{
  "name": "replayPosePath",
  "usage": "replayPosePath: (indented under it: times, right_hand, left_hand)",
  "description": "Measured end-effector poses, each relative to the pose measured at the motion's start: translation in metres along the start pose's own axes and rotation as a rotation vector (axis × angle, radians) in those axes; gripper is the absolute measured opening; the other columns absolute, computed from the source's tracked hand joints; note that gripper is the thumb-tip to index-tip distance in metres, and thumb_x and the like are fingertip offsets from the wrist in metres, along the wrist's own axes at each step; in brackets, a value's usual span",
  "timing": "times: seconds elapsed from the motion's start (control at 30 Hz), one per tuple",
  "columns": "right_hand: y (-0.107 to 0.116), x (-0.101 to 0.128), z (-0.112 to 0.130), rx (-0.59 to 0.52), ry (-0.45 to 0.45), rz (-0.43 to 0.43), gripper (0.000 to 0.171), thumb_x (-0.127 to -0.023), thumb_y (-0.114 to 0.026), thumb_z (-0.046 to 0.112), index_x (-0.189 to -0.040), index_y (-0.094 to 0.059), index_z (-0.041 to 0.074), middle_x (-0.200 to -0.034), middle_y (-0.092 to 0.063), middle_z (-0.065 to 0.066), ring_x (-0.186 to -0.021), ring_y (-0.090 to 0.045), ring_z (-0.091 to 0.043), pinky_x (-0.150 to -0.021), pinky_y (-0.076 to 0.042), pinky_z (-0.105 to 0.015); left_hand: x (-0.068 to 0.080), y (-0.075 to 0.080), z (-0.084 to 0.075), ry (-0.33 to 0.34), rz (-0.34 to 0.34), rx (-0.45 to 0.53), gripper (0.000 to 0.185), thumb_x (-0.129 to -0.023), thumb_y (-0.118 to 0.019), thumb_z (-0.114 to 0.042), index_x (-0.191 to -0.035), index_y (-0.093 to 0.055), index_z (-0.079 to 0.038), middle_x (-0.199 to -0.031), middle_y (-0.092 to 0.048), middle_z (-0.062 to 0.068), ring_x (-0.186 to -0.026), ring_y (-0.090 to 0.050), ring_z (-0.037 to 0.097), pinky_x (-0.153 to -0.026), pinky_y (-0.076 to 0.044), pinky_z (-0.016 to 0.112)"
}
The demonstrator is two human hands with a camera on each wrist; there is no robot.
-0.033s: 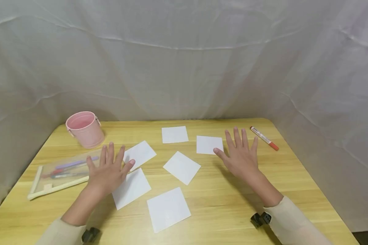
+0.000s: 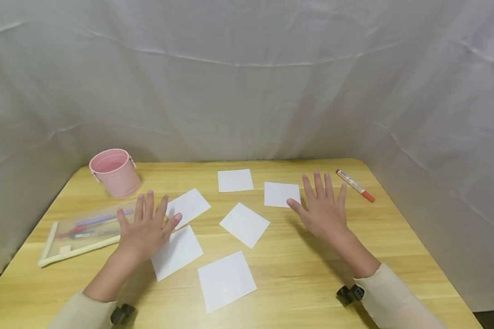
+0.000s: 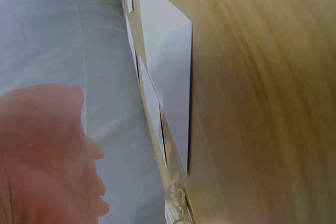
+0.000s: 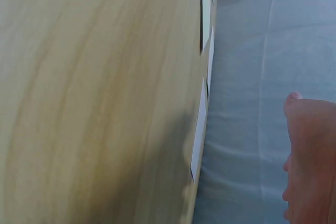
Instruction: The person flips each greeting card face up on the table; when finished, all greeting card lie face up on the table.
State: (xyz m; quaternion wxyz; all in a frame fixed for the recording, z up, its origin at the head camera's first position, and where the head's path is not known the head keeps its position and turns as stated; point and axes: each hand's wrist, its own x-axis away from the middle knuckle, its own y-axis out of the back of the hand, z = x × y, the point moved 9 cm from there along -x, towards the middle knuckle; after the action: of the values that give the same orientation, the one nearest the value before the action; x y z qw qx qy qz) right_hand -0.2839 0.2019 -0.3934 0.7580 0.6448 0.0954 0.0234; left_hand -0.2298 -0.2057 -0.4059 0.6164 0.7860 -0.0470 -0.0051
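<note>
My left hand hovers palm down with fingers spread, between a clear pencil case and the white paper cards. Its thumb overlaps a tilted card in the head view, and another card lies beside its wrist. In the left wrist view the hand is apart from the tabletop. Likewise spread and holding nothing, my right hand is over the right side, its thumb overlapping the corner of a card. The right wrist view shows this hand raised off the wood.
More white cards lie at the back, centre and front. A pink bucket stands back left. A red-capped marker lies beyond my right hand. Pens and a small block show inside the case. Grey cloth encloses the table.
</note>
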Motion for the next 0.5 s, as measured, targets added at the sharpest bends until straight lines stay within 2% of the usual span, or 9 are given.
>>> replayPosePath:
  times: [0.2,0.33,0.43,0.5]
  right_hand:
    - [0.002,0.0,-0.001,-0.015,0.009,-0.008,0.091,-0.096,-0.024,0.078,-0.163,0.0,0.02,-0.169,0.013,-0.013,-0.154,0.017,-0.036,-0.114,0.022,-0.067]
    - [0.003,0.0,-0.002,-0.029,0.008,-0.015,0.092,-0.096,-0.025,0.077,-0.163,-0.005,0.018,-0.169,0.005,-0.018,-0.155,0.013,-0.039,-0.115,0.02,-0.067]
    - [0.006,-0.002,-0.005,-0.059,0.012,-0.042,0.091,-0.097,-0.029,0.076,-0.162,-0.015,0.015,-0.167,-0.01,-0.022,-0.155,0.0,-0.043,-0.117,0.013,-0.069]
    - [0.01,-0.006,-0.006,-0.105,0.028,-0.07,0.088,-0.098,-0.034,0.073,-0.16,-0.025,0.01,-0.163,-0.024,-0.023,-0.153,-0.014,-0.044,-0.118,0.002,-0.069]
  left_hand:
    - [-0.001,-0.001,-0.005,-0.009,-0.013,0.005,0.086,-0.101,-0.019,-0.07,-0.162,-0.013,-0.011,-0.167,0.009,0.024,-0.153,0.006,0.048,-0.106,0.013,0.08]
    - [-0.004,0.0,-0.013,-0.041,-0.042,0.029,0.083,-0.102,-0.025,-0.068,-0.161,-0.019,-0.01,-0.167,0.001,0.026,-0.152,-0.003,0.049,-0.109,0.005,0.08]
    - [-0.013,0.003,-0.027,-0.095,-0.07,0.055,0.078,-0.103,-0.034,-0.063,-0.159,-0.026,-0.01,-0.166,-0.01,0.027,-0.149,-0.015,0.051,-0.112,-0.01,0.077]
    - [-0.022,0.004,-0.039,-0.133,-0.083,0.08,0.073,-0.103,-0.041,-0.058,-0.158,-0.031,-0.01,-0.164,-0.018,0.027,-0.146,-0.023,0.05,-0.112,-0.019,0.074]
